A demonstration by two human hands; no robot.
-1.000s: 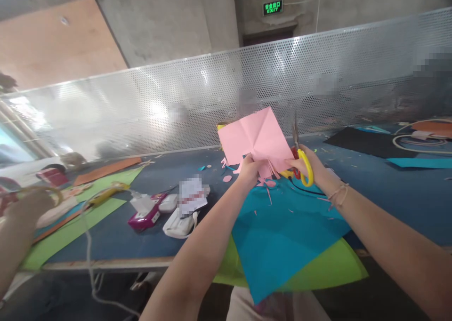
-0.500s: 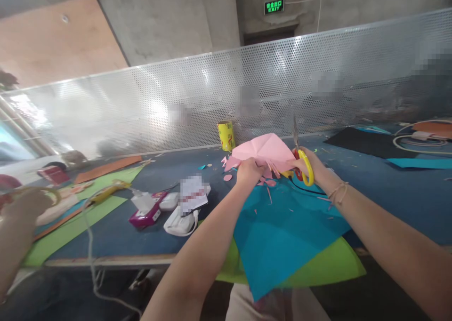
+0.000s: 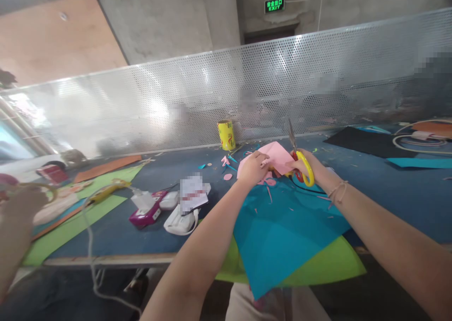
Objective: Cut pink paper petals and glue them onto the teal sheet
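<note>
A piece of pink paper (image 3: 278, 152) is held up between my two hands over the table. My left hand (image 3: 253, 168) is closed on its left side, fingers curled over the sheet. Scissors with yellow and red handles (image 3: 306, 169) hang on my right hand (image 3: 314, 163), their blades pointing up and away from the paper. The right fingertips also touch the paper's right edge. Pink scraps (image 3: 267, 181) lie just below, on a blue sheet (image 3: 286, 236) that overlaps a green sheet (image 3: 325, 264) at the table's front edge.
A yellow tin (image 3: 226, 135) stands by the perforated metal screen (image 3: 183, 100). To the left are a purple power strip (image 3: 146, 212), white adapters and a cable. Black paper (image 3: 367, 143) lies at right. Another person's arm (image 3: 21, 222) reaches in at far left.
The pink paper, spread wide before, is now folded or gathered smaller. My left hand has shifted slightly right and its fingers have moved over the sheet. The scissors stay in my right hand.
</note>
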